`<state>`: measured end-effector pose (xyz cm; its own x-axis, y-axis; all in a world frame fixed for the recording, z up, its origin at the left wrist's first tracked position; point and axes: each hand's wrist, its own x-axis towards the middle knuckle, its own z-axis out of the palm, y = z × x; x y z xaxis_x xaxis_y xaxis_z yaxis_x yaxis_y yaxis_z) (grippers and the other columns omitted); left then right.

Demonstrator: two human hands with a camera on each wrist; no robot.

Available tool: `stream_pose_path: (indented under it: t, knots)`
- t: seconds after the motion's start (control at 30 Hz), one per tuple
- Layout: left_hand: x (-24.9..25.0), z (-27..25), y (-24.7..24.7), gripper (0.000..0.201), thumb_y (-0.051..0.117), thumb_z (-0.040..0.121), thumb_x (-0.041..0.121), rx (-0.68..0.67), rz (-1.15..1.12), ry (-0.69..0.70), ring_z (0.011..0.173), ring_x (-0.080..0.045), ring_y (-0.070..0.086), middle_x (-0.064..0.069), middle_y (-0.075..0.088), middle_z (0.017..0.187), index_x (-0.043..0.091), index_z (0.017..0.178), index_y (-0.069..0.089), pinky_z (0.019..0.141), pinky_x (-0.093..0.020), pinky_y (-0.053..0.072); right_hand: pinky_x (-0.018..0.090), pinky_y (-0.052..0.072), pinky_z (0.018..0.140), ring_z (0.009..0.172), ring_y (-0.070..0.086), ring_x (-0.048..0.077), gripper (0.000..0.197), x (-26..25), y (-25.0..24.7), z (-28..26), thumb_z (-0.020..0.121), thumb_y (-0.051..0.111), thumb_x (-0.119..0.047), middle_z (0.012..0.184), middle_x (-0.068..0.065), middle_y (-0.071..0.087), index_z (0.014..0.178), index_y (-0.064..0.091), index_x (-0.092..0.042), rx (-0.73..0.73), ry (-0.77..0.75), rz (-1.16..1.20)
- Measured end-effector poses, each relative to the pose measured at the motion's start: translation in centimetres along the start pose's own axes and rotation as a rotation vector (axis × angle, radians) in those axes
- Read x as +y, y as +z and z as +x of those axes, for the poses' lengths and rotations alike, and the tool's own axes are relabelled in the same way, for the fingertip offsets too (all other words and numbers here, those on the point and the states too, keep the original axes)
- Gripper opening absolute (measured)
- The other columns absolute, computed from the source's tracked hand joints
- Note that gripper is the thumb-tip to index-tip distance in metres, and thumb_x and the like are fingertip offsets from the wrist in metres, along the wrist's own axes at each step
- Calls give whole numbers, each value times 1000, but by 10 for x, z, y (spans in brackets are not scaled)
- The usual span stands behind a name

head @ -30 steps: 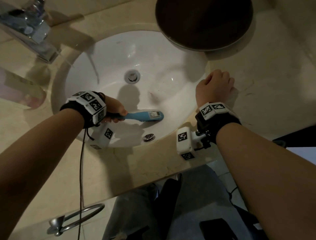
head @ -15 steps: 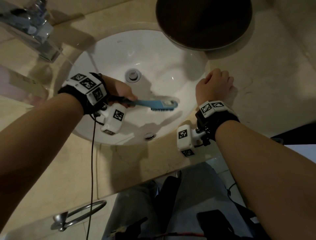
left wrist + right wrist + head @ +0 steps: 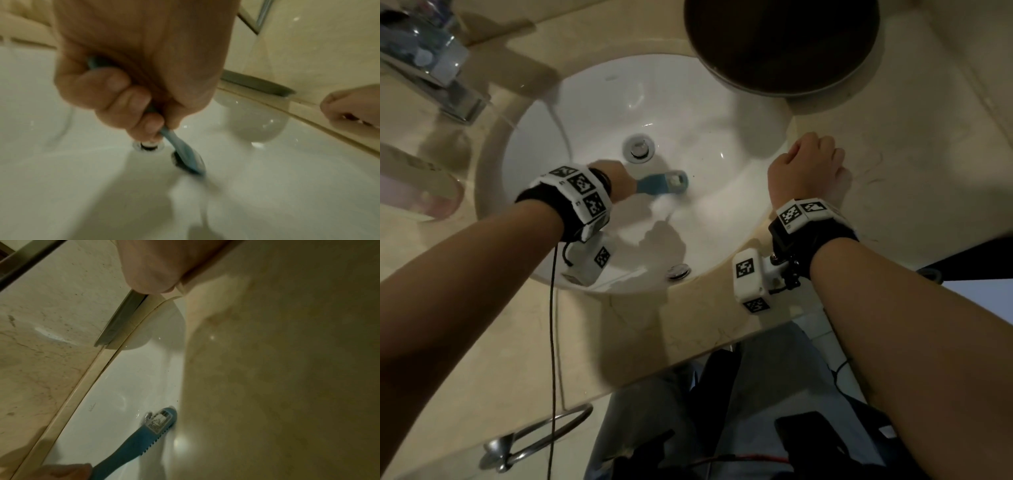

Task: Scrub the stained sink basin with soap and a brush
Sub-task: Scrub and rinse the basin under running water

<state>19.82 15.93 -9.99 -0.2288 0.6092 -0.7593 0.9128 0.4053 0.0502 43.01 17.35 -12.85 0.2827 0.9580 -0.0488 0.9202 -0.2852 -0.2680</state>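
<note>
Setting: a beige marble counter (image 3: 893, 154) is seen around a white oval sink basin (image 3: 688, 113), water running from a chrome tap (image 3: 445, 82)
Change: the blue plastic scrubbing brush (image 3: 662, 183) is now drawn in beside the round metal drain (image 3: 638, 149), shifted from the right wall
Meaning: scrubbing is judged under way
Left hand (image 3: 616, 180): fingers are wrapped round the brush handle
Right hand (image 3: 806, 168): fingers are curled, nothing is held, braced on the rim as before

dark bowl (image 3: 780, 44) overhanging basin (image 3: 722, 113) rim, faucet (image 3: 431, 68) far-left, basin centre open
</note>
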Motion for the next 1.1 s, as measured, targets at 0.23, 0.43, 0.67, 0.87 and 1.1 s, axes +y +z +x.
stream_pose_path:
  t: [0.23,0.43,0.67,0.87,1.1]
  knots:
    - [-6,-7,-3,38,34,98,20,-348,-158,45,22,-5,25,2,38,38,11,61,39,31,-7,19,42,33,97,116,44,29,30,-1,0,0,90,38,-20,125,9,50,115,52,-11,-9,-1,-15]
    - [-15,-1,14,32,32,95,11,-379,-55,-56,32,-12,25,-6,31,56,9,64,37,34,-9,20,42,33,96,116,44,29,30,-1,3,1,89,38,-19,124,9,50,114,52,-11,1,-2,-20]
    - [-10,27,11,33,41,98,13,-49,-92,1,42,-11,55,-7,50,63,7,66,48,33,-10,38,43,34,95,114,45,29,30,-1,7,2,88,39,-19,122,9,52,113,53,-12,26,-6,-33]
    - [-21,49,8,27,43,92,10,246,95,-46,88,-31,62,-14,59,89,-2,108,61,83,-36,53,44,34,96,115,44,30,30,-2,5,1,89,39,-20,123,10,51,114,52,-11,14,-5,-24]
    - [-7,35,11,35,36,97,28,-16,-391,62,39,-14,35,-2,43,59,16,65,44,36,-10,24,42,32,96,116,44,30,30,-2,4,2,89,39,-19,124,11,50,114,52,-9,8,0,-15]
